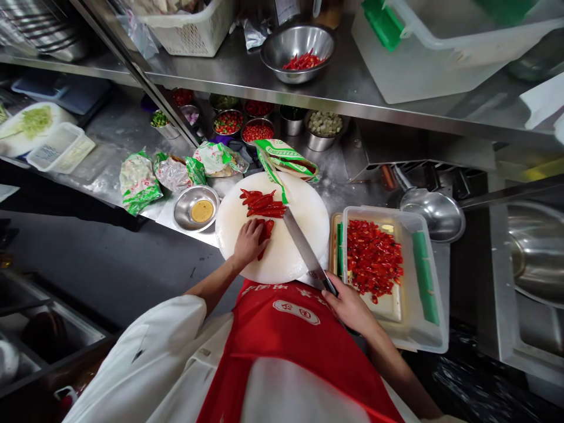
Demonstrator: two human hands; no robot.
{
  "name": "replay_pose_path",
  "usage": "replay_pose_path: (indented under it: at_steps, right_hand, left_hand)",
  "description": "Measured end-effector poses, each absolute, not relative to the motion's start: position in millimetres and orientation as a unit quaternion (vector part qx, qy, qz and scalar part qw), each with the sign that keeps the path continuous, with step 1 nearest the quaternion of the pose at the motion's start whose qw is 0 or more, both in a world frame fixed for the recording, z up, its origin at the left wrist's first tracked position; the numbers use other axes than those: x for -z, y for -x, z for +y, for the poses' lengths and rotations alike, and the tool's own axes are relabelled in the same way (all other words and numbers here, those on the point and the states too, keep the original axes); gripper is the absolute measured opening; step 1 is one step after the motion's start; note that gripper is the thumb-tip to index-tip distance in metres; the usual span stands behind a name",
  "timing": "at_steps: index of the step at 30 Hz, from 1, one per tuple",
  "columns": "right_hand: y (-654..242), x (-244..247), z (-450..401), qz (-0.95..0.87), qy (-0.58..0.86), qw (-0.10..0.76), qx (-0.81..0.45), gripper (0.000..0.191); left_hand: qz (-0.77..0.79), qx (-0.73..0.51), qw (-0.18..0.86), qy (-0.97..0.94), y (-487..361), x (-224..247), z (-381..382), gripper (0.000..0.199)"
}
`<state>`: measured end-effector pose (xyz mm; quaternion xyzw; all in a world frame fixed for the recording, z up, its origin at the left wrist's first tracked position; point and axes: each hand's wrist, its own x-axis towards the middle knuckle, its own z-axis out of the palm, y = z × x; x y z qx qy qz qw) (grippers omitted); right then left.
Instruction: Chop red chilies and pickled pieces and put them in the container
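On the round white cutting board (304,205) my left hand (249,241) lies with its fingers curled over several red chili peppers (265,235). More whole red chili peppers (263,203) are piled just beyond my fingertips. My right hand (348,299) grips the dark handle of a kitchen knife (304,242). Its long blade slants across the board, the tip near the pile and apart from my left hand. To the right, a clear plastic bin (429,282) holds many cut red chili pieces (372,258).
Green-and-white plastic bags (291,158) lie behind the board. A small steel bowl (185,208) sits at its left, a ladle (434,211) at the right. Tubs of chopped ingredients (324,126) stand under a steel shelf (247,88), which carries a bowl of chilies (299,50).
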<state>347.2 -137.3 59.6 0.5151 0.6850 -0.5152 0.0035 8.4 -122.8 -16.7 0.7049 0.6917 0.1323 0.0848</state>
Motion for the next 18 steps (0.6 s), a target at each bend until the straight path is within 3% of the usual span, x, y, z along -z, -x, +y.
replay_pose_path:
  at_steps: [7,18]
  right_hand:
    - [-368,-70,-126,0.729,-0.468,0.035,0.498,0.052]
    - [-335,-111,-121,0.798,-0.428,0.122,0.406,0.042]
  left_hand:
    - [0.445,-0.122,0.208,-0.863,3,15,-134,0.046]
    - [0.552,-0.129,0.153,-0.809,-31,13,-134,0.028]
